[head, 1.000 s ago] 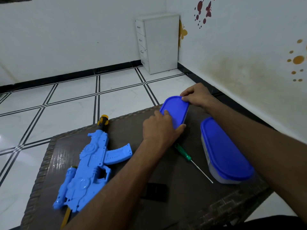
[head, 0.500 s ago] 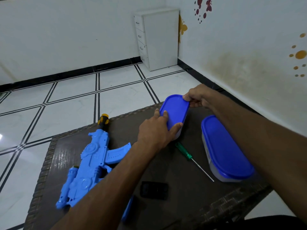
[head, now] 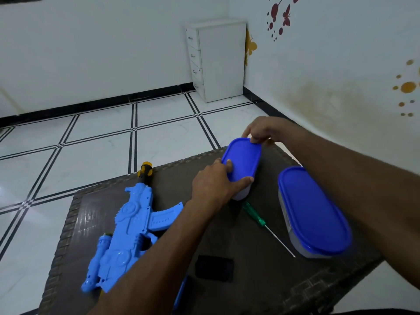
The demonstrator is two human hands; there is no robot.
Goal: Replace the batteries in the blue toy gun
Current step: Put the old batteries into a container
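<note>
White tiles surround the dark table (head: 261, 289) where the blue toy gun (head: 127, 233) lies untouched at the left. Left hand (head: 212, 185) clasps the small container (head: 242, 164); right hand (head: 261, 130) pinches its lid's far edge (presumably batteries inside). Screwdriver (head: 254, 215) waits nearby, so nearly everything remains.

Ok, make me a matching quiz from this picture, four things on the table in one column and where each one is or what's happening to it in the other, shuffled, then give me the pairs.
Things:
1. toy gun
2. small container
3. large container
4. screwdriver

Places or states:
A. gripped at both ends by the left hand and the right hand
B. lying flat on the table's left side
C. lying between the two containers
D. standing untouched on the table's right side, lid on

Pairs: 1-B, 2-A, 3-D, 4-C
</note>
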